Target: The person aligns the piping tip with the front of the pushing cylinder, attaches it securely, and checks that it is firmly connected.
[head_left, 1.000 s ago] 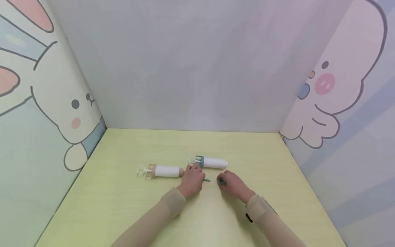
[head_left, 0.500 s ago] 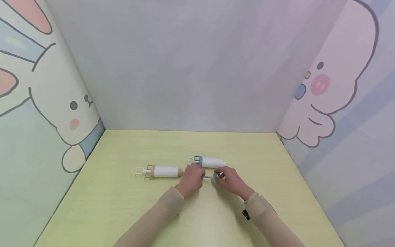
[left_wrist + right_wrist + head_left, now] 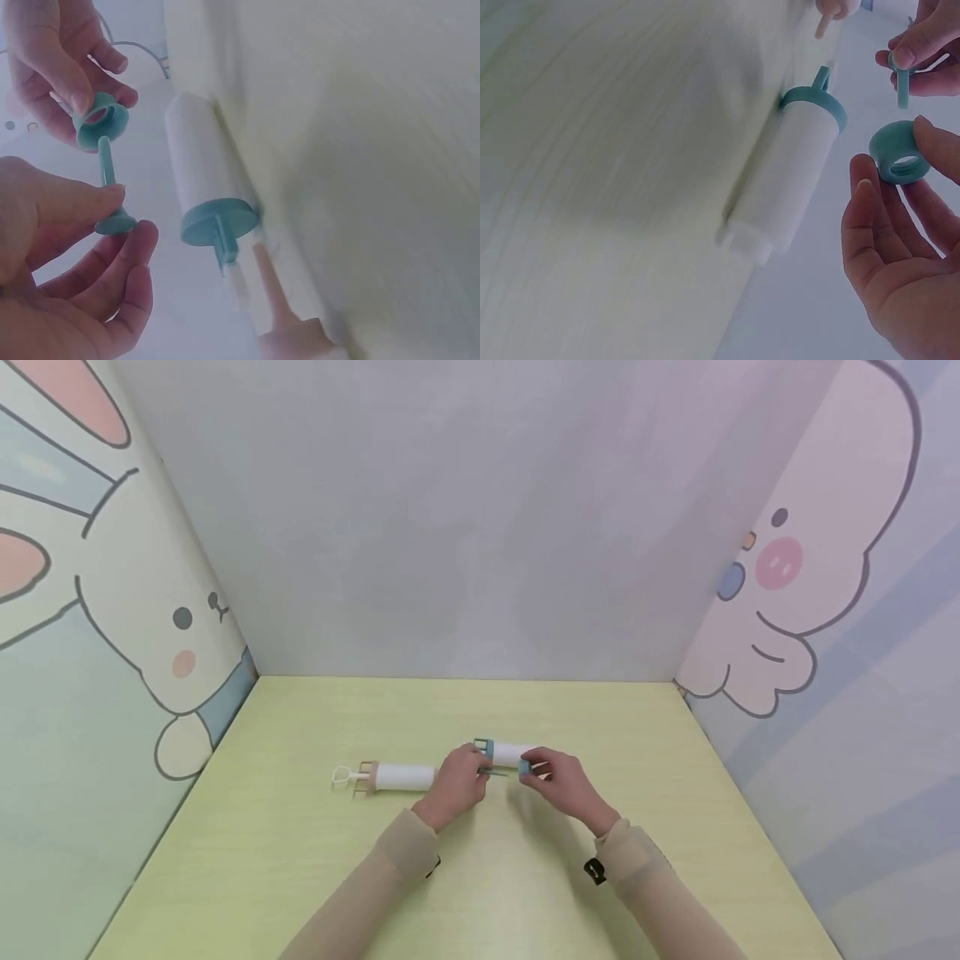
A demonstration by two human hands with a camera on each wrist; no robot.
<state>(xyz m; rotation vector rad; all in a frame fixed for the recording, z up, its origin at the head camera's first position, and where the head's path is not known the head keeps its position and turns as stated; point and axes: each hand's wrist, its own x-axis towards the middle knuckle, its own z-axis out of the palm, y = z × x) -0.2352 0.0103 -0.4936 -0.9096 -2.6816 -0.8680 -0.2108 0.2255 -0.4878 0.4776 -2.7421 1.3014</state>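
Yellow table [image 3: 495, 902] (grained): teal-trimmed syringe [image 3: 510, 754], tan-trimmed syringe [image 3: 403, 777] atop.

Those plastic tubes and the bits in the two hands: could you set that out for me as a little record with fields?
Left hand: pinches teal nozzle, narrow tip toward the ring
Right hand: holds teal ring
Nozzle and ring: close but apart
Teal-collared tube: lying on yellow table, beyond the hands; end opposite its collar is white
Tan-collared tube: lying to the left of the left hand
Sleeves: beige
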